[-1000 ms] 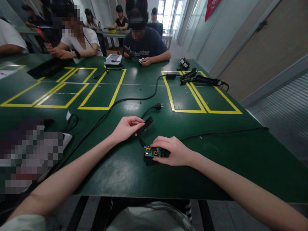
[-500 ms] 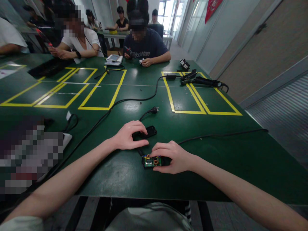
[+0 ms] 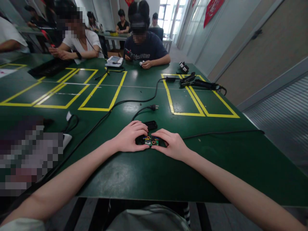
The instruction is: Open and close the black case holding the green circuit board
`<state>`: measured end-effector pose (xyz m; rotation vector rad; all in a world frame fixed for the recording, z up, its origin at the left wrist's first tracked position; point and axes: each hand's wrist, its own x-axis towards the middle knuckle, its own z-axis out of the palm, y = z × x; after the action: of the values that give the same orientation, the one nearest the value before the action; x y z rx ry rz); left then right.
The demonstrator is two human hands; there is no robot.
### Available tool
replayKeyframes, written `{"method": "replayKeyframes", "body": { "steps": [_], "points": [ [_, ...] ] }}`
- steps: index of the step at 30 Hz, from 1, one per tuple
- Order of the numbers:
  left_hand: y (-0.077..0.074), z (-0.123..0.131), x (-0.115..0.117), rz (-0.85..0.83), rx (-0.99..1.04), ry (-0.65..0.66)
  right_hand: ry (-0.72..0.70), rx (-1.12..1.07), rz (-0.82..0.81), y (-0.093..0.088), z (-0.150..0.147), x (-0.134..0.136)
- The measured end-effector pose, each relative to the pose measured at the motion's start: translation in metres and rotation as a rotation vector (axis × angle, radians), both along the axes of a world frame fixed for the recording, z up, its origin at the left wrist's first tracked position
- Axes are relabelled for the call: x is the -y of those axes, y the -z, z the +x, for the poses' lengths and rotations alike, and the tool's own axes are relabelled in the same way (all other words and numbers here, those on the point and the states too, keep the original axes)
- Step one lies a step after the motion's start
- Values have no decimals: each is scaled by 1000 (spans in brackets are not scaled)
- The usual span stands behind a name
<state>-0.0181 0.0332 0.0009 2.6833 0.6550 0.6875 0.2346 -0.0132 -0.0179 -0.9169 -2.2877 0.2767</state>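
Note:
A small green circuit board (image 3: 148,141) with copper coils sits in a black casing between my two hands, low over the green table. My left hand (image 3: 132,136) closes around its left end, thumb in front and fingers behind. On the right end, my right hand (image 3: 172,143) grips it the same way. Just behind lies a loose black casing cover (image 3: 151,124). A short black cord with a two-pin plug (image 3: 154,107) runs out from behind my left hand. Another black cable (image 3: 223,132) leads off to the right from behind my right hand.
Yellow tape outlines (image 3: 173,113) mark the green table (image 3: 115,179). A long black cord (image 3: 115,104) crosses it. A black tool (image 3: 202,84) lies at the back right, and a blurred-out item (image 3: 31,154) at the left. Co-workers sit across, one in a dark shirt (image 3: 149,48).
My right hand has carried the circuit board in its casing away from me and slightly left. My left hand, earlier near the loose cover, now holds the board's left end.

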Motion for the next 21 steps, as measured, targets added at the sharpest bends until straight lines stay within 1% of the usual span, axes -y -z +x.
{"method": "replayKeyframes", "body": {
  "steps": [4,9,12,15,17,19,21],
  "points": [
    [2,-4,-6,-25,43,-11,40,-54,52,-1,4,-6],
    [7,-6,-9,-152,143,-3,68,-93,16,0,2,-9],
    [9,-7,-10,-176,178,-67,144,-100,-16,1,2,-11],
    [9,-8,-13,-149,134,-128,284,-65,-46,3,3,-15],
    [8,-9,-14,-137,76,-126,358,-41,-56,4,5,-19],
    [8,-10,-15,-128,28,-110,371,-46,-69,5,6,-22],
    [8,-10,-14,-112,2,-103,323,-61,-87,4,7,-24]
  ]
}}
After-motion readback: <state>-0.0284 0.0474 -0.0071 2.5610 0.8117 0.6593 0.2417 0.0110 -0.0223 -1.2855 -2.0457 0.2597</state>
